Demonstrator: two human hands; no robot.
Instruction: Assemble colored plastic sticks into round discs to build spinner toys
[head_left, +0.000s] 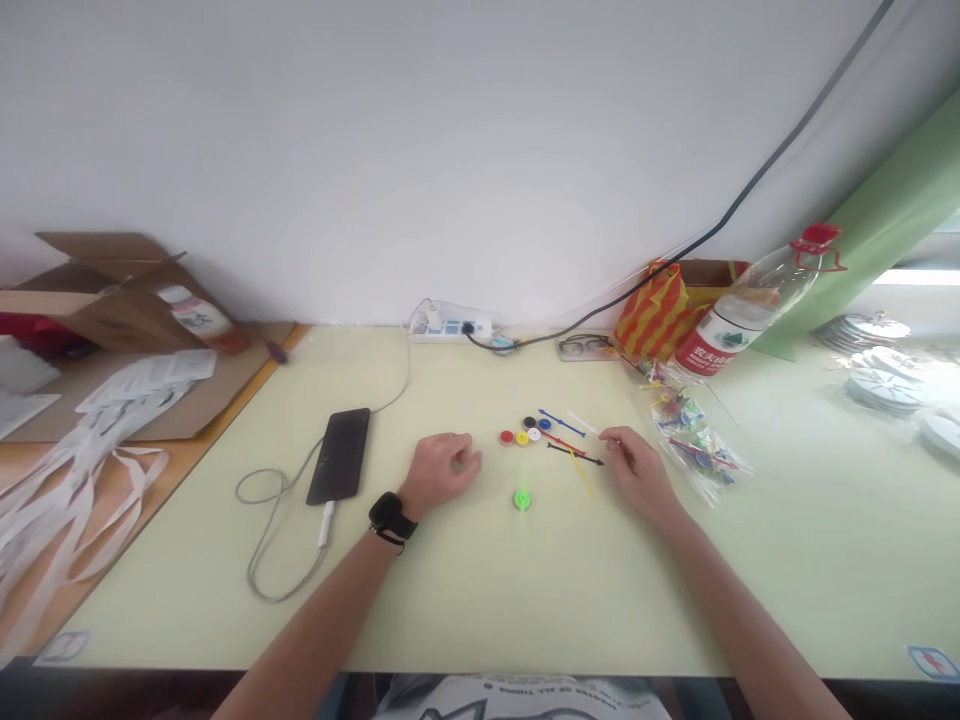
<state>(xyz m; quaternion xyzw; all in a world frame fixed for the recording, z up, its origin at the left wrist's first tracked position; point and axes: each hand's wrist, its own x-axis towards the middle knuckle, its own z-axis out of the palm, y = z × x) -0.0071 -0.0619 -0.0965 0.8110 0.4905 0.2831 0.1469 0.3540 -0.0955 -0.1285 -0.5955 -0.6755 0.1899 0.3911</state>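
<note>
A green spinner [522, 499] lies on the table between my hands, its pointer smeared by motion. My left hand [442, 468], wearing a black watch [391, 516], rests left of it with fingers curled and nothing visible in them. To the right, my right hand [637, 472] has loosely bent fingers, with thumb and forefinger apart close to the arrow tips. Beyond the spinner sit several small round bases, including a red base [507, 438] and a blue base [545, 425]. Beside them lie a blue arrow [562, 423], a black arrow [576, 454], a yellow arrow [583, 474], plus red and white ones.
A phone [339, 456] with a cable lies at left, near a cardboard box [131, 290] and white straps [112, 480]. Bagged parts [694, 440] and a large bottle [739, 315] stand right. A power strip [450, 325] sits against the wall.
</note>
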